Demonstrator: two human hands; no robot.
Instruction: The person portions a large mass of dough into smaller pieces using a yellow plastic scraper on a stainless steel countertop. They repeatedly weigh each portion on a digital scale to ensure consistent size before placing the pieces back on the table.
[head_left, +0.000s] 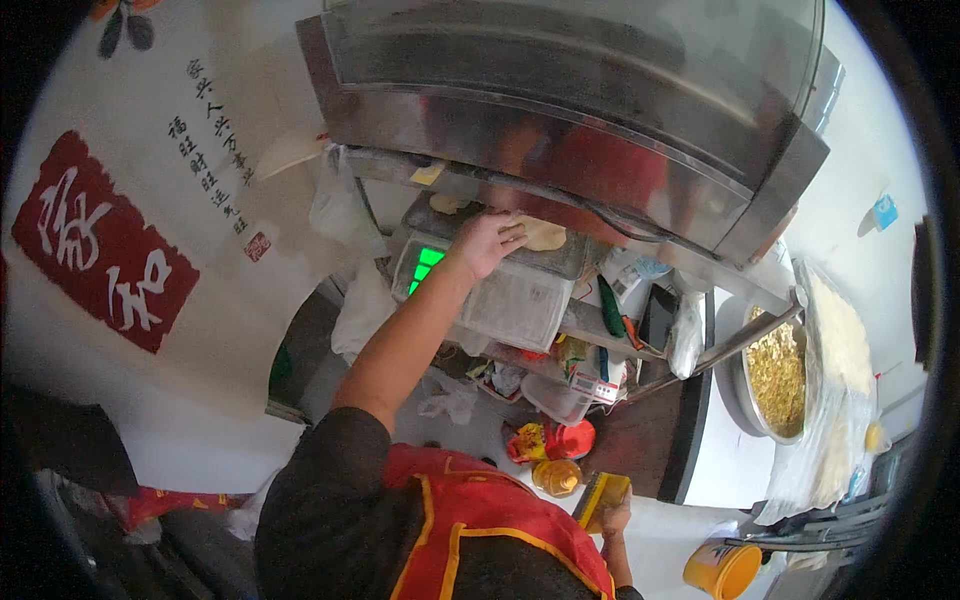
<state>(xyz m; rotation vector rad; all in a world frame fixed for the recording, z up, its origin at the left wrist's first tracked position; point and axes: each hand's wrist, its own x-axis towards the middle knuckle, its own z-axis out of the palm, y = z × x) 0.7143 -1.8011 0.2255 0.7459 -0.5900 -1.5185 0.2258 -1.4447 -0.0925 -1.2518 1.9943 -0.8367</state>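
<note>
My left hand (495, 241) reaches forward to a piece of flat pale dough (538, 233) on the dark pan of an electronic scale (517, 298). Its fingers touch the dough's near edge, and whether they grip it is hidden. A smaller lump of dough (447, 203) lies at the left of the pan. The scale's display (427, 268) glows green, partly behind my forearm. Low on the right, beside my red apron (495, 502), my right hand (617, 517) holds what looks like a dough scraper (606, 499) with a yellow strip.
A glass-fronted steel cabinet (570, 127) overhangs the scale. Right of it stand a metal bowl of yellowish chopped filling (777, 375) and plastic-covered dough (836, 360). A green-handled knife (611, 307), an oil bottle (556, 477) and a yellow bucket (721, 570) are nearby.
</note>
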